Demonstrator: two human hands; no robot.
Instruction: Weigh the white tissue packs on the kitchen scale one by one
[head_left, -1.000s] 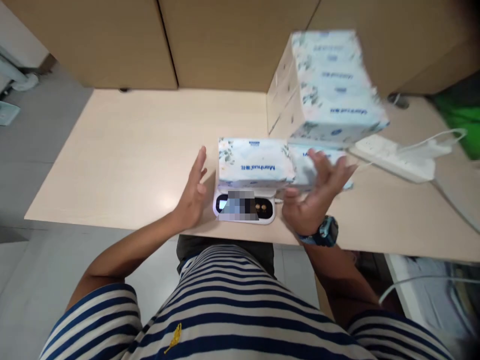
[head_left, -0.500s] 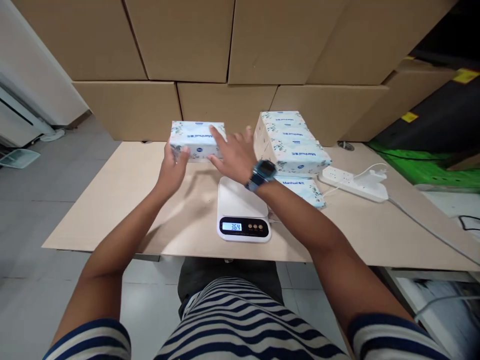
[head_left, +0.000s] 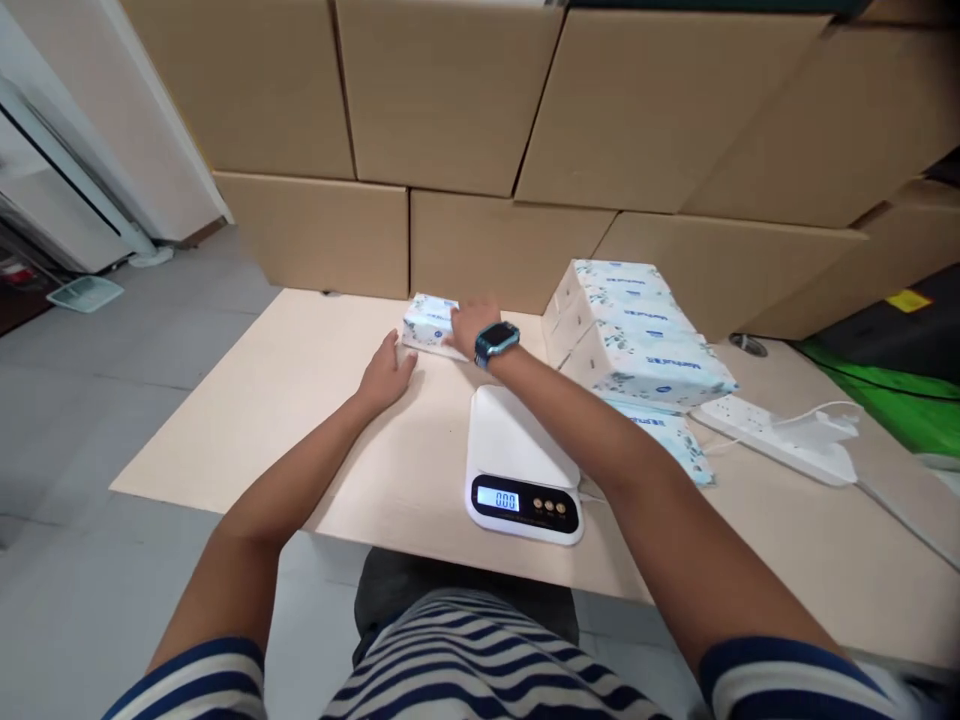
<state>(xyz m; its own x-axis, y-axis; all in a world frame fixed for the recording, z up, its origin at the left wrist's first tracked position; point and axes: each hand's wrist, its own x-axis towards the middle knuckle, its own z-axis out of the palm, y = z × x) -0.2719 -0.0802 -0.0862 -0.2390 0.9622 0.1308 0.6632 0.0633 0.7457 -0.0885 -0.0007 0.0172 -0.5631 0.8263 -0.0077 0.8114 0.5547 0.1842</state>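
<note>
Near the table's (head_left: 225, 430) back edge, placing the pack (head_left: 429, 326) looks to be the step in hand, left hand (head_left: 386, 375) loosely open and empty beside it, right hand (head_left: 475, 322) half-curled at its right end, grip unclear, so the next move calls for a clean release.

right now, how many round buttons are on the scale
3: left button, middle button and right button, in a row beside the scale panel's lit display.

The scale (head_left: 517, 462) looks smooth plastic, the pack (head_left: 430, 325) film-wrapped — the boxes (head_left: 450, 95) matt cardboard.
</note>
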